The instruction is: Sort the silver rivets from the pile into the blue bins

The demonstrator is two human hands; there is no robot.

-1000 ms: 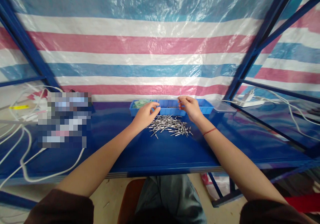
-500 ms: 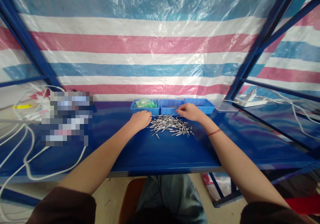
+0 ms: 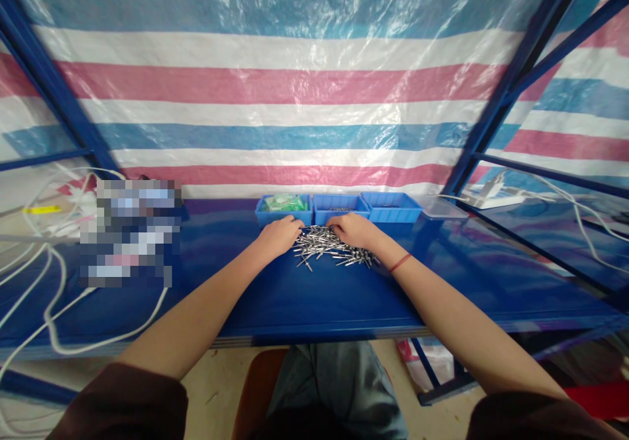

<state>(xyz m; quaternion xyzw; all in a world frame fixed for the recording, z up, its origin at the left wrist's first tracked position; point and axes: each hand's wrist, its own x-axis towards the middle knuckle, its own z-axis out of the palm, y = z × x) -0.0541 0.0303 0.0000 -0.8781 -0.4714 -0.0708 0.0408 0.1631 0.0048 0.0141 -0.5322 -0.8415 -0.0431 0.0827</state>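
A loose pile of silver blind rivets (image 3: 319, 243) lies on the blue table in front of me. At the pile's left edge is my left hand (image 3: 281, 236), its fingers drawn together at the tips; whatever they pinch is too small to make out. My right hand (image 3: 358, 230) reaches over the pile's upper right part with fingers curled and closed, their tips among the rivets. Its grip is hidden from view. Just behind the hands stand a blue bin with green plastic bags (image 3: 284, 203), a middle blue bin (image 3: 341, 203) with some rivets, and a right blue bin (image 3: 392, 208) with a few small pieces.
A flat clear plastic lid (image 3: 445, 208) lies right of the bins. White cables (image 3: 61, 335) loop over the table's left side beside a blurred-out area. A white power strip (image 3: 496, 198) sits at the right. Blue frame posts and a striped sheet (image 3: 295, 86) enclose the table.
My right hand has moved left and down, from the front of the bins onto the rivet pile. My left hand has shifted slightly right, staying at the pile's left edge.
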